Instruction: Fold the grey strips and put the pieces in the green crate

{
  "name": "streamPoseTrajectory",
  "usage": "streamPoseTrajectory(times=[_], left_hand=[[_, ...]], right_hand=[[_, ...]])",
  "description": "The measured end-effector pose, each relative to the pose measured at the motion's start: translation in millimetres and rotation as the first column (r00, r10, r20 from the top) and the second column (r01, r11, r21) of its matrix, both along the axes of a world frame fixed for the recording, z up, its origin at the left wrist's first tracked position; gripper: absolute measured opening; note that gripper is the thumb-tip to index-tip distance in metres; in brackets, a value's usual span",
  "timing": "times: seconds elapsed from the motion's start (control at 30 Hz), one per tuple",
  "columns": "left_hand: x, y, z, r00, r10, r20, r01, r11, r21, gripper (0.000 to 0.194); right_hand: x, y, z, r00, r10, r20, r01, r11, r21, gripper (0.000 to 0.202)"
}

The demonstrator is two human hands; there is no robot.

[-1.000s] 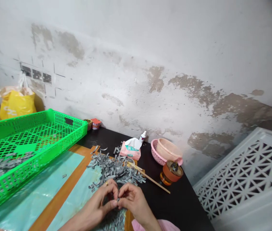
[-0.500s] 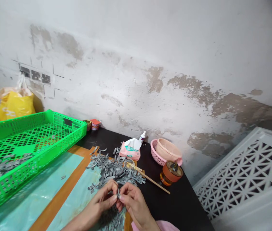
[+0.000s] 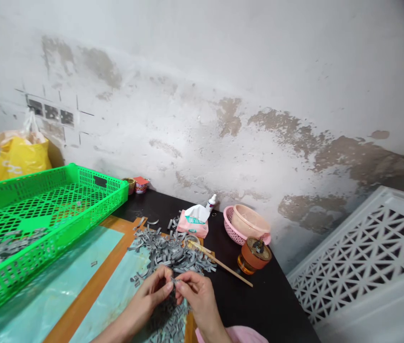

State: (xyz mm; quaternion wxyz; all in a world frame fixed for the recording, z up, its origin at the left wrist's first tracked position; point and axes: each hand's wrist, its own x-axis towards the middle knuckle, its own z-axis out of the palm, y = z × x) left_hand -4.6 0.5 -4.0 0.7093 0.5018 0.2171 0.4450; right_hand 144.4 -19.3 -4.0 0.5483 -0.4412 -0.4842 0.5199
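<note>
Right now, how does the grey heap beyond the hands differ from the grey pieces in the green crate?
The heap shows many long, curved strips; the crate pieces look shorter. The heap lies on the table; the crate pieces lie inside the green crate. Both are grey.

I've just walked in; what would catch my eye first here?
Probably the bright green crate at the left, with gray pieces inside. Next, at the lower middle, the left hand and right hand pinch a small gray strip, near a gray heap. Behind stands a white wall with brown patches.
</note>
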Motion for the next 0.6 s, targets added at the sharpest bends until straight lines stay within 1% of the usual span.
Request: streamPoseTrajectory(times=[0.13, 0.27, 0.33, 0.43, 0.53, 0.6], left_hand=[[0.0, 3.5, -5.7, 1.000, -0.021, 0.010, 0.021, 1.000, -0.015, 0.026], [-0.3, 3.2, -8.5, 1.000, -0.008, -0.016, 0.008, 1.000, -0.030, 0.027], [-0.4, 2.3, -6.0, 1.000, 0.010, -0.024, -0.011, 0.999, -0.033, 0.027], [-1.1, 1.4, 1.6, 0.997, 0.061, -0.046, -0.062, 0.998, -0.013, 0.028], [-2.7, 1.6, 7.9, 0.989, 0.086, -0.118, -0.086, 0.996, 0.011, 0.031], [-3.6, 2.3, 9.3, 0.981, 0.111, -0.156, -0.110, 0.994, 0.012, 0.033]], right_hand=[[0.2, 0.0, -0.6, 0.999, -0.041, 0.017, 0.042, 0.999, -0.011, 0.033], [0.4, -0.3, -1.2, 0.998, -0.056, 0.024, 0.057, 0.998, -0.013, 0.029], [1.2, 0.1, -0.7, 0.998, -0.059, 0.031, 0.059, 0.998, -0.015, 0.026], [2.3, 0.3, 1.9, 0.998, -0.056, 0.031, 0.056, 0.998, -0.020, 0.024], [1.0, -1.0, 5.5, 0.999, -0.037, 0.033, 0.038, 0.999, -0.023, 0.022], [-1.2, -1.9, 7.0, 0.999, -0.027, 0.035, 0.028, 0.999, -0.019, 0.022]])
